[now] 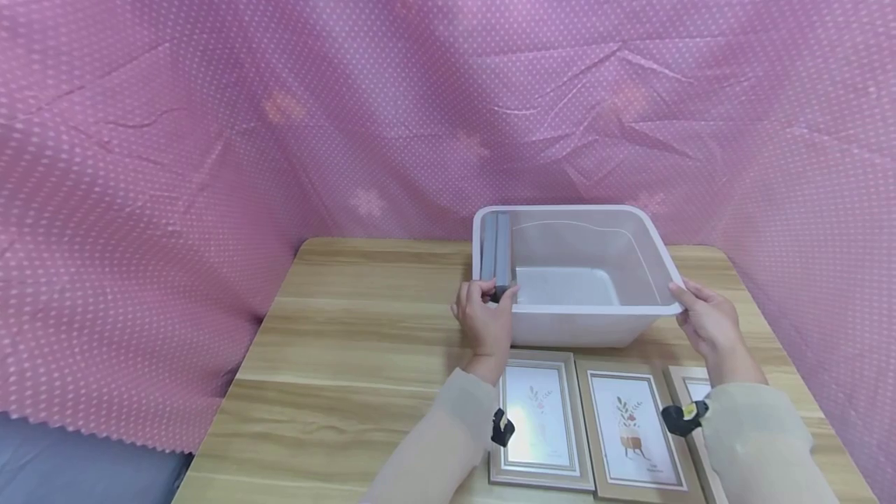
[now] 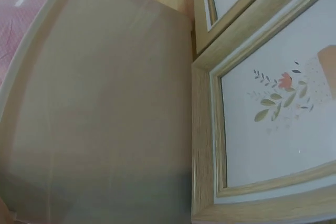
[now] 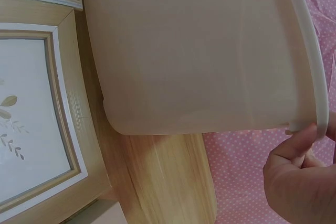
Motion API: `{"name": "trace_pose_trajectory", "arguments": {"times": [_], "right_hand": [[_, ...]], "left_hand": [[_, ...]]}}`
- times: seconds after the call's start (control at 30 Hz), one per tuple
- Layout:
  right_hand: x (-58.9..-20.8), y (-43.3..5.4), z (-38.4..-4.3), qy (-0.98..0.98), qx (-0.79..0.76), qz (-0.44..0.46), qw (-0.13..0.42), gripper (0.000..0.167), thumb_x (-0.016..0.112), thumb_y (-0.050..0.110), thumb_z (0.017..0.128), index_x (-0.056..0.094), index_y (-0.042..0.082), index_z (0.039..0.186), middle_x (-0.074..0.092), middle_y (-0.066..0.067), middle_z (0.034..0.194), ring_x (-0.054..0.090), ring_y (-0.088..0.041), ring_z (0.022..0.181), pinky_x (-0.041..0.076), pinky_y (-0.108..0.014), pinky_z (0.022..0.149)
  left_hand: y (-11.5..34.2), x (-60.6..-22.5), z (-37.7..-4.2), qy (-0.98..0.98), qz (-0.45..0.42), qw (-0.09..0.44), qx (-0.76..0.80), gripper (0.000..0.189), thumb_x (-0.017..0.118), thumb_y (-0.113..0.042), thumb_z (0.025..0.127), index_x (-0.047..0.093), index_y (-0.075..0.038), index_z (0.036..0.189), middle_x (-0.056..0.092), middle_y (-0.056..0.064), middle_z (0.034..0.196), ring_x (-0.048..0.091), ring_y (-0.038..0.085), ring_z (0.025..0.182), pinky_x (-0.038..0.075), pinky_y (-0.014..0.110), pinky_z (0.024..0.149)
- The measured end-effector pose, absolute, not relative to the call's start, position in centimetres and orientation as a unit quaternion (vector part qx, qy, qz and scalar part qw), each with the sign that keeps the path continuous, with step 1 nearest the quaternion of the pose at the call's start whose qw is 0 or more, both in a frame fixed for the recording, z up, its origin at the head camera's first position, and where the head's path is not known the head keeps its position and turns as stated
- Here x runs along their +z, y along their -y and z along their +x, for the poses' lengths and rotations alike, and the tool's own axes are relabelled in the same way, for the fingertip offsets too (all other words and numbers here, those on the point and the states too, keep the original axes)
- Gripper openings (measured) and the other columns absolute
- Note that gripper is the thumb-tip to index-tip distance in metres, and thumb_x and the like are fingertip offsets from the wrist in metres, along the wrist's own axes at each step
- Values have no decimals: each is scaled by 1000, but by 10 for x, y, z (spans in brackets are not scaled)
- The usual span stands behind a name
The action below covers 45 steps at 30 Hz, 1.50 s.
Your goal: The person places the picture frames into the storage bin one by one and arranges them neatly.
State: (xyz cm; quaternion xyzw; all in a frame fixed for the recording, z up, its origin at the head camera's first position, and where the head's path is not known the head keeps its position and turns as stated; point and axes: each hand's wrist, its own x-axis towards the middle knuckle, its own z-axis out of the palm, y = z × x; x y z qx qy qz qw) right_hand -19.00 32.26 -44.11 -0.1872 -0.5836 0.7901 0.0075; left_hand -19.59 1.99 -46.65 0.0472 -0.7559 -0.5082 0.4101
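A whitish plastic bin [image 1: 581, 329] stands at the back of the wooden table. Inside it, along the left wall, two grey slabs [image 1: 502, 251] stand on edge side by side. My left hand [image 1: 486, 325] reaches over the bin's near left corner and pinches the near end of the slabs between thumb and fingers. At the near right corner, my right hand [image 1: 710, 325] grips the bin's rim [image 3: 318, 77], thumb and fingers on either side of it. The bin's front wall [image 2: 105, 98] fills much of the left wrist view, where the left hand is mostly hidden.
Several picture frames with plant prints lie face up before the bin: a left one [image 1: 539, 418], a middle one [image 1: 633, 430] and a right one [image 1: 689, 403] partly under my right forearm. A pink dotted cloth [image 1: 392, 99] hangs behind the wooden table [image 1: 336, 364].
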Motion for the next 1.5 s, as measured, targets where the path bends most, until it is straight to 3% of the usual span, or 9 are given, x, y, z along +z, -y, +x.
{"name": "trace_pose_trajectory", "arguments": {"times": [0.27,0.57,0.93,1.27,1.5], "right_hand": [[-442,-324,-191,578,796,-180,9,16,71,12,86,71,28,84,64,11,87,50,-6,78,44,-14,57],[-443,-325,-195,587,789,-183,3,13,71,15,86,70,28,89,63,11,89,49,-7,80,44,-14,59],[-443,-328,-203,583,791,-185,2,14,72,15,85,70,28,87,63,12,88,50,-6,80,44,-14,58],[-442,-325,-198,589,785,-192,0,13,72,16,86,70,29,89,62,13,90,50,-6,83,45,-13,60],[-444,-323,-192,582,792,-181,5,15,70,13,86,71,28,86,64,12,88,50,-6,79,44,-14,58]], "left_hand": [[-19,-470,-201,754,30,441,-486,37,89,-14,61,61,-9,83,55,1,78,51,21,80,36,38,74],[-21,-472,-203,762,56,408,-500,39,90,-15,60,61,-12,86,48,3,105,45,26,104,33,39,88],[-25,-471,-207,765,78,374,-518,39,89,-17,63,60,-13,89,48,3,109,45,29,98,35,38,81],[-22,-468,-202,767,87,366,-520,46,89,-22,62,57,-14,94,48,2,111,44,26,97,36,37,80],[-9,-471,-196,739,44,372,-559,55,90,-21,61,54,-11,102,47,2,107,45,27,98,35,39,85]]}}
